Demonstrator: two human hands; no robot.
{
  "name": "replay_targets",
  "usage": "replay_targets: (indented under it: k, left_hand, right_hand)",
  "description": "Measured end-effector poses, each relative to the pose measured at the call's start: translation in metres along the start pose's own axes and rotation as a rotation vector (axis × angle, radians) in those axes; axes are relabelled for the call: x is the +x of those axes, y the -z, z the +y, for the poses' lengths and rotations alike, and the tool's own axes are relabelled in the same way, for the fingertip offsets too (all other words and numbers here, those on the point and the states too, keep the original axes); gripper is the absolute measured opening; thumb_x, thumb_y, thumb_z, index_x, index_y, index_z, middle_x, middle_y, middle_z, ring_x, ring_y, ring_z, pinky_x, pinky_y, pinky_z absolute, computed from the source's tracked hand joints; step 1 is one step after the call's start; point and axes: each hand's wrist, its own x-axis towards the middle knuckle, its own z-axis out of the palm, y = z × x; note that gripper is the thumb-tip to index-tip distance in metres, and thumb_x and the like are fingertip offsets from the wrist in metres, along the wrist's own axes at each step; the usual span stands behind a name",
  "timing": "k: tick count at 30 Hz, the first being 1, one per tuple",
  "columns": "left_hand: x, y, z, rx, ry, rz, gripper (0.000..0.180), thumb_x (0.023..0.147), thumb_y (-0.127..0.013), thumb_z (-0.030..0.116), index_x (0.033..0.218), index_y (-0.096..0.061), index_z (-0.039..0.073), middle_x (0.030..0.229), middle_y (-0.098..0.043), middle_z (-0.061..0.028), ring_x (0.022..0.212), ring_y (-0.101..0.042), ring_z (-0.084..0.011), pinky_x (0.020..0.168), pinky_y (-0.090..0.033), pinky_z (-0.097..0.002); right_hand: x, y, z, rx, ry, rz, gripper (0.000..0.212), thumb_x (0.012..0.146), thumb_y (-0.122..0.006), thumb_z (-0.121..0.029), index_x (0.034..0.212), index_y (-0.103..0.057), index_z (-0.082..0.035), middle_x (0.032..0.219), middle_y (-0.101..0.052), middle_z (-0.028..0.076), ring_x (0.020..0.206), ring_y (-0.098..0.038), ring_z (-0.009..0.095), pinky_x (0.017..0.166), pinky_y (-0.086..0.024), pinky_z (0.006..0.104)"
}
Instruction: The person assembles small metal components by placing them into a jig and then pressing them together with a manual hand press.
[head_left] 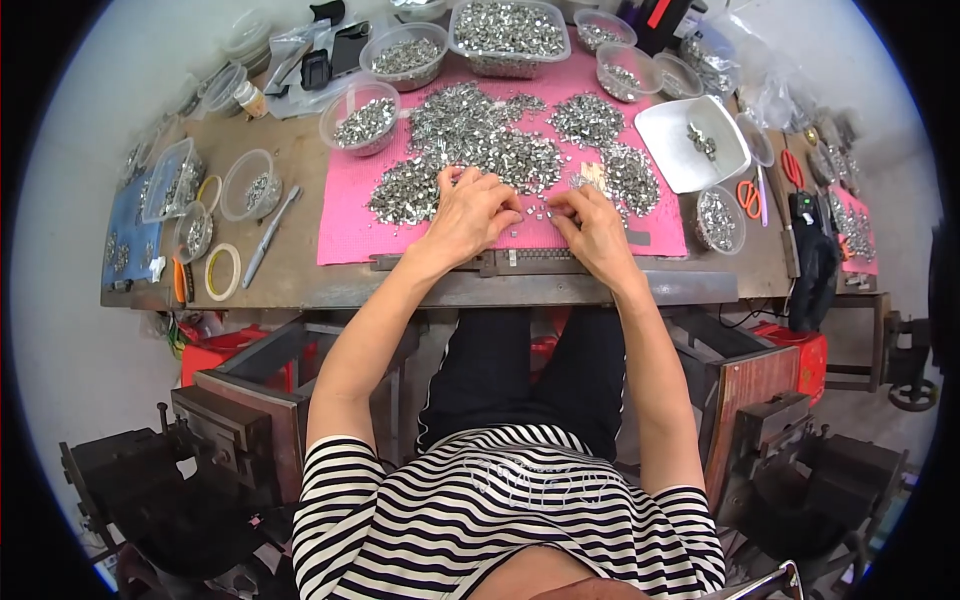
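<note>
Piles of small silvery metal pieces [480,150] cover much of a pink mat [345,215] on the bench. At the near edge of the nearest pile, my left hand [465,215] has its fingers curled and drawn together. My right hand [592,228] is beside it, thumb and fingers pinched close to a few loose pieces. Whatever either hand holds is too small or hidden to make out. Just in front of both hands lies a narrow dark metal strip [545,256] with a row of small shiny parts, along the mat's near edge.
Clear tubs of metal pieces [510,65] stand behind the piles. A white square tray [660,150] is at the right, near orange-handled scissors [748,198]. To the left are a tape roll [223,272], a grey pen-like tool [270,238] and another tub [250,185]. Vises [220,430] flank my seat.
</note>
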Motion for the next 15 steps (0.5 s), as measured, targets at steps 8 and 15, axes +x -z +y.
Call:
replay_targets:
  k: [8, 15]
  left_hand:
    - [-0.003, -0.003, 0.003, -0.010, 0.016, 0.038, 0.012, 0.086, -0.078, 0.025, 0.094, -0.076, 0.016, 0.085, -0.063, 0.0011, 0.094, -0.058, -0.0204, 0.104, -0.030, -0.0479]
    - [-0.002, 0.009, 0.002, -0.041, 0.061, -0.026, 0.008, 0.088, -0.075, 0.021, 0.093, -0.075, 0.015, 0.084, -0.063, 0.0000, 0.092, -0.058, -0.0213, 0.104, -0.031, -0.0469]
  right_hand:
    - [0.000, -0.001, 0.002, 0.033, -0.013, 0.001, 0.015, 0.082, -0.075, -0.002, 0.097, -0.071, -0.002, 0.087, -0.063, 0.014, 0.081, -0.067, 0.030, 0.072, -0.053, 0.0407]
    - [-0.002, -0.003, 0.005, 0.023, -0.004, 0.015, 0.014, 0.084, -0.075, 0.000, 0.097, -0.071, -0.001, 0.086, -0.062, 0.010, 0.079, -0.065, 0.023, 0.070, -0.052, 0.0340]
